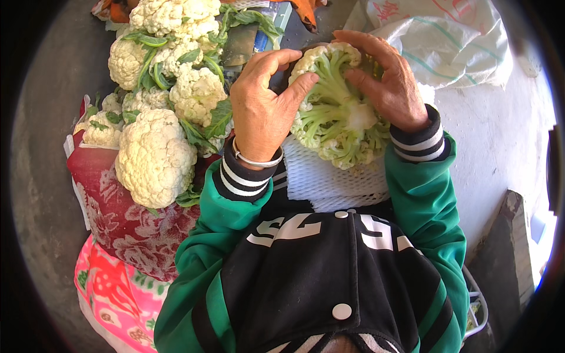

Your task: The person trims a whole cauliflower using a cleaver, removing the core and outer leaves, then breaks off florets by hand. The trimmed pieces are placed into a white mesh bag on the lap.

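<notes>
Between my two hands is a cauliflower head (pixel 338 120), its cut stem and pale green branches facing up. My left hand (pixel 265 100), with a bangle at its wrist, grips the left edge, thumb on top of the florets. At the far right edge my right hand (pixel 385 79) curls round the head, its thumb resting on the branches. The undersides of both grips are hidden. Beneath the cauliflower a white foam mesh net (pixel 335 182) lies across my lap.
On the left several cauliflowers (pixel 156 159) with green leaves are piled on a dark red patterned cloth (pixel 112 206). A pink printed cloth (pixel 118 294) hangs below it. A white woven sack (pixel 441 41) lies at the far right. A dark slab (pixel 506 259) stands at the right.
</notes>
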A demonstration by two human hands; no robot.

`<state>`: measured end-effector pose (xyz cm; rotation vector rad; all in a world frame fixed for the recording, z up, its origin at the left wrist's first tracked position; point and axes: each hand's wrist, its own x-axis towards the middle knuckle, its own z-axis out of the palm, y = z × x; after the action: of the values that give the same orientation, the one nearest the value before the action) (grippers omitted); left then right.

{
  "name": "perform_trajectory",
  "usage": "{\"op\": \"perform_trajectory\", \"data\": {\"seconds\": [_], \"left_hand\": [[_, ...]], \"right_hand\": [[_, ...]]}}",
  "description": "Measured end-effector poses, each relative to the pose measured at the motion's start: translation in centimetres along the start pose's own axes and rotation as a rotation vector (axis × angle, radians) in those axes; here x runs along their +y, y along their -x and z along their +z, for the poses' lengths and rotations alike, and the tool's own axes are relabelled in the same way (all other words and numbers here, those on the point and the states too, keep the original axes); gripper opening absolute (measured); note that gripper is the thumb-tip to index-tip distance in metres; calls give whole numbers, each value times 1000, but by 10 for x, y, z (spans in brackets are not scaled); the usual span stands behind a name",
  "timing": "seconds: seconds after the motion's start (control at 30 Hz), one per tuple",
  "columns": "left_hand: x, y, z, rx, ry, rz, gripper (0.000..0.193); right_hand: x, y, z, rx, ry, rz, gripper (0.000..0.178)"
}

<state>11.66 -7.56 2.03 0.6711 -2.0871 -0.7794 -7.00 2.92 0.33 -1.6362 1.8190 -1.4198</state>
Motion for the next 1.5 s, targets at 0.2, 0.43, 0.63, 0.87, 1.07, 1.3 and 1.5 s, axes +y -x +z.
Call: {"op": "perform_trajectory", "data": {"seconds": [0.2, 0.43, 0.63, 0.87, 1.07, 1.3, 1.5], "left_hand": [[3, -2, 3, -58, 10, -43, 24], [13, -20, 7, -84, -159, 222, 31], [16, -36, 30, -265, -122, 204, 43], [22, -29, 28, -109, -333, 379, 42], [20, -30, 30, -58, -445, 490, 30], [13, -29, 34, -33, -296, 419, 17], [7, -35, 35, -39, -381, 522, 12]], "right_hand": [[3, 1, -1, 39, -216, -18, 53], [9, 0, 0, 76, -121, -86, 50], [6, 1, -1, 98, -73, -104, 51], [8, 0, 0, 90, -141, -62, 46], [6, 2, 2, 123, -216, -20, 34], [2, 2, 3, 135, -203, -37, 30], [1, 1, 2, 119, -197, -76, 30]]}}
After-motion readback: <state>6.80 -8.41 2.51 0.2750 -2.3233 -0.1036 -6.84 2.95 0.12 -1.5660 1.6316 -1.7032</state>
